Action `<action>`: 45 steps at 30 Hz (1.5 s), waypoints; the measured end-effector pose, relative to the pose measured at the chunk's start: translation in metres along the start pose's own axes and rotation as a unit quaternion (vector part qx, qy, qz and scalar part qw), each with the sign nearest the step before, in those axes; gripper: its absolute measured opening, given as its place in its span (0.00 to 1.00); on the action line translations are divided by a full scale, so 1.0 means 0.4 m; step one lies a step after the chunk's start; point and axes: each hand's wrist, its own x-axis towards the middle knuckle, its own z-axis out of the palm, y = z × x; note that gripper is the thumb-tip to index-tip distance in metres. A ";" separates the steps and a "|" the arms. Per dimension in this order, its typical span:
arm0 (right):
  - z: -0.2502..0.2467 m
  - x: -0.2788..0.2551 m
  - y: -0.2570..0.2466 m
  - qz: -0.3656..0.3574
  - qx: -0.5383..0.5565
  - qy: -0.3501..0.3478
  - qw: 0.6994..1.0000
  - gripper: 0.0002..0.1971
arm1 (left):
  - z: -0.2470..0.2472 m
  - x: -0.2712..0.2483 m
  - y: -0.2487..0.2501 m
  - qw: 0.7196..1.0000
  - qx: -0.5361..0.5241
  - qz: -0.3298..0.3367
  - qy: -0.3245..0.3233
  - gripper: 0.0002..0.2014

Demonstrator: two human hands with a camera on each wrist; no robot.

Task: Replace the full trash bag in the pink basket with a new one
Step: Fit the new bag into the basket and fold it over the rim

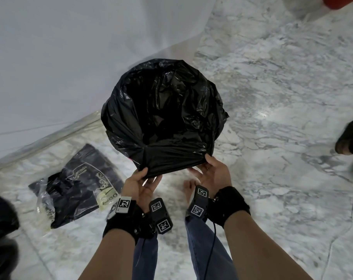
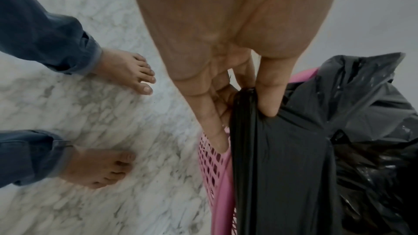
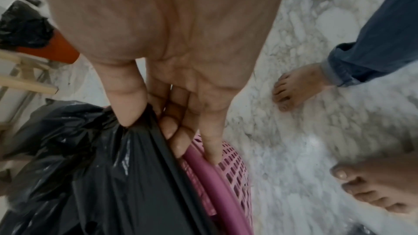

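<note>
Pinching the black trash bag's near edge, my left hand holds at seven o'clock and my right hand at five; the bag lines the pink basket under my fingers.

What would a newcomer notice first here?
The black trash bag gaping open in the middle of the marble floor, nearly hiding the pink basket under it. Next, the left hand and right hand pinching its near rim. A pack of spare bags lies to the left.
</note>
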 end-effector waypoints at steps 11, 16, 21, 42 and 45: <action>-0.019 0.078 0.031 0.016 0.004 0.036 0.999 0.06 | -0.038 0.057 0.018 0.997 0.065 0.045 -0.015 0.13; -0.025 0.078 0.018 -0.001 -0.081 -0.013 0.997 0.07 | -0.055 0.063 0.065 0.980 0.177 0.089 0.000 0.20; -0.029 0.088 -0.009 -0.010 -0.208 -0.022 0.978 0.09 | -0.013 0.056 0.108 0.958 0.272 0.086 0.006 0.08; -0.002 0.097 -0.205 -0.118 -0.177 0.033 0.977 0.15 | -0.001 0.024 0.249 0.948 0.100 0.277 0.120 0.10; -0.002 0.091 -0.203 -0.133 -0.215 0.030 0.967 0.20 | 0.004 0.031 0.254 0.957 0.092 0.239 0.135 0.09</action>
